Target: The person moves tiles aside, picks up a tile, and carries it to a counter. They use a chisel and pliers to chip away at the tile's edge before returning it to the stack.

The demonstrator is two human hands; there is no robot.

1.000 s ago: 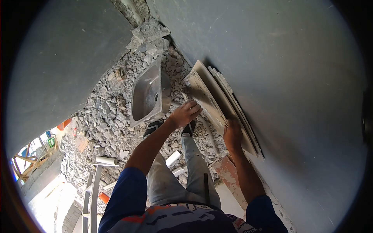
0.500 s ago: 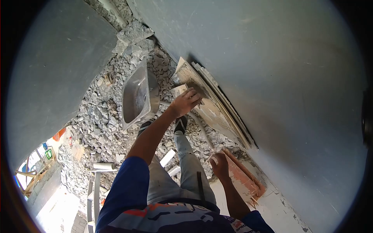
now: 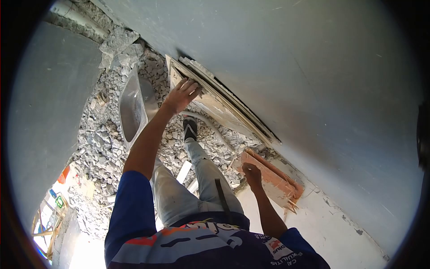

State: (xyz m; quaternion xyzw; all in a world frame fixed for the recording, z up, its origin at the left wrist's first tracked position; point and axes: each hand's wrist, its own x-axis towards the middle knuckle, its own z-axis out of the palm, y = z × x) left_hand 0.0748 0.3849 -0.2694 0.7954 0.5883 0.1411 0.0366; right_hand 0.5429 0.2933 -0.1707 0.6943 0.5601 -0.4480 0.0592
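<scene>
My left hand (image 3: 181, 95) lies against the front of a stack of dusty tile-like panels (image 3: 233, 112) that leans on the grey wall. Its fingers are stretched and spread over the near panel, close to the stack's upper left end. My right hand (image 3: 252, 175) is closed, low in front of a reddish-brown piece (image 3: 268, 172) with splintered ends. Whether it grips anything is hidden by the curled fingers.
A metal sink basin (image 3: 132, 107) tilts on the broken rubble (image 3: 105, 139) to my left. A grey pipe (image 3: 210, 123) runs past my sandalled foot (image 3: 190, 129). White offcuts (image 3: 183, 171) lie by my legs, and the grey wall (image 3: 313, 89) rises on the right.
My left hand has moved to the stack's upper end, and the pale piece beside it now rests against the panels or is hidden. My right hand stays closed. The view has shifted.
</scene>
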